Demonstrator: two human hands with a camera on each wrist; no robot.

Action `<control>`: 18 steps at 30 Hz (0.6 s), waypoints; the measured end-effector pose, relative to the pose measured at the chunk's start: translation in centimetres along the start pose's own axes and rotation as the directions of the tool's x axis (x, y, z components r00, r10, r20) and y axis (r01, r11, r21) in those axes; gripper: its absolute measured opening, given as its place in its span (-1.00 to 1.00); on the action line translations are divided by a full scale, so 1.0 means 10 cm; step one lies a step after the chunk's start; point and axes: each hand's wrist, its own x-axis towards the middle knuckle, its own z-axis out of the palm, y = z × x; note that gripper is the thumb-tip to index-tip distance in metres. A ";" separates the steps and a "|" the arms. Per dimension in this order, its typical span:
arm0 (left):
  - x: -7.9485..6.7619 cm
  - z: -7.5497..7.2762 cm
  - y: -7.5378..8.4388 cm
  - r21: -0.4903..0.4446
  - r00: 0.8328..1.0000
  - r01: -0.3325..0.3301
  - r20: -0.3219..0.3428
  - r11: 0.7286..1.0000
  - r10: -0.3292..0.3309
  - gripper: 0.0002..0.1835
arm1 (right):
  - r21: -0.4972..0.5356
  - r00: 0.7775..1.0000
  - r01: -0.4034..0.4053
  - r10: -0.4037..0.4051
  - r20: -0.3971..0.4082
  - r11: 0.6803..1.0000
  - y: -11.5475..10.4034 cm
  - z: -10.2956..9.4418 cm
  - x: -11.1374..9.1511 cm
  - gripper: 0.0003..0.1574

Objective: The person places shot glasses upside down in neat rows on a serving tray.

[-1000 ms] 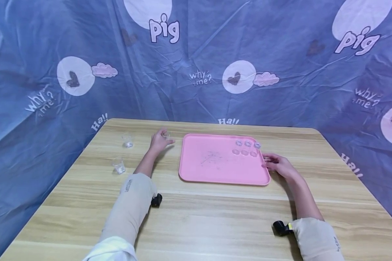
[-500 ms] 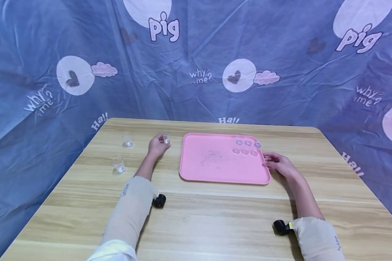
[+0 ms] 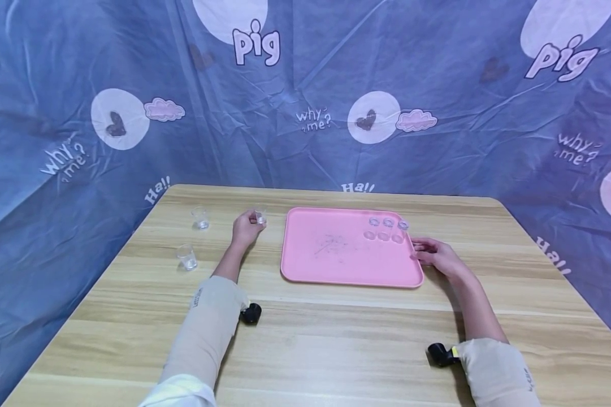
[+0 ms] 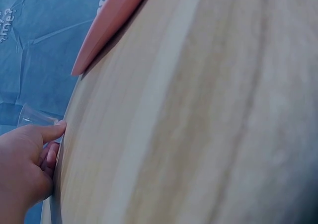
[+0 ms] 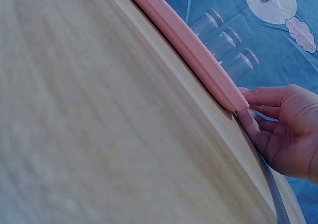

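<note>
In the head view my left hand [image 3: 246,229] pinches a small clear glass [image 3: 261,215] between thumb and fingers, left of the pink tray [image 3: 315,265]. The glass stands upright, its thick base at the bottom; the left wrist view shows its rim above the hand. My right hand [image 3: 437,257] grips the tray's right rim, with the thumb and index finger on either side of the corner in the right wrist view. Several clear glasses [image 5: 222,42] stand close together at the tray's back right, their round ends showing in two rows from above.
Two more clear glasses stand upright at the left of the wooden table [image 3: 325,345]: one towards the back [image 3: 200,219], the other glass [image 3: 186,257] nearer. A blue printed cloth [image 3: 305,147] hangs behind the table's far edge.
My left fingers have come together around the glass, from spread out beside it. That hand has dropped back slightly. The right hand and the tray stay in place.
</note>
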 end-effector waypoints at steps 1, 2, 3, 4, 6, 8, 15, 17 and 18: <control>-0.01 0.00 0.00 -0.004 1.000 -0.004 -0.004 1.000 0.004 -0.71 | -0.001 1.000 0.000 0.000 0.000 1.000 0.00 0.00 0.00 -0.35; -0.01 0.01 0.00 -0.002 1.000 -0.004 -0.011 1.000 0.004 -0.71 | 0.002 1.000 -0.001 0.001 0.002 1.000 0.00 0.00 0.00 -0.35; -0.01 0.01 -0.01 -0.003 1.000 -0.009 -0.015 1.000 0.009 -0.71 | 0.003 1.000 -0.003 0.003 0.003 1.000 -0.01 0.00 0.00 -0.35; -0.01 0.01 -0.01 -0.003 1.000 -0.008 -0.020 1.000 0.008 -0.72 | 0.002 1.000 -0.004 0.004 0.002 1.000 -0.01 0.00 -0.01 -0.36; 0.00 0.02 -0.03 -0.001 1.000 -0.011 -0.030 1.000 0.011 -0.73 | 0.002 1.000 -0.007 0.007 -0.002 1.000 -0.01 0.00 -0.01 -0.36; 0.00 0.02 -0.03 0.006 0.999 -0.010 -0.041 1.000 0.010 -0.74 | 0.007 1.000 -0.010 0.010 -0.002 1.000 -0.01 0.01 -0.01 -0.35; -0.01 0.03 0.01 0.002 0.998 0.033 -0.046 0.999 -0.033 -0.76 | 0.035 1.000 -0.015 0.015 0.005 0.999 -0.01 0.01 -0.01 -0.31; -0.01 0.04 0.04 0.000 0.998 0.049 -0.041 0.999 -0.049 -0.74 | 0.031 1.000 -0.016 0.016 0.004 0.999 0.00 0.01 -0.01 -0.31; 0.00 0.04 0.05 -0.004 0.998 0.058 -0.035 0.998 -0.058 -0.72 | 0.028 1.000 -0.013 0.013 0.004 1.000 0.00 0.00 0.00 -0.32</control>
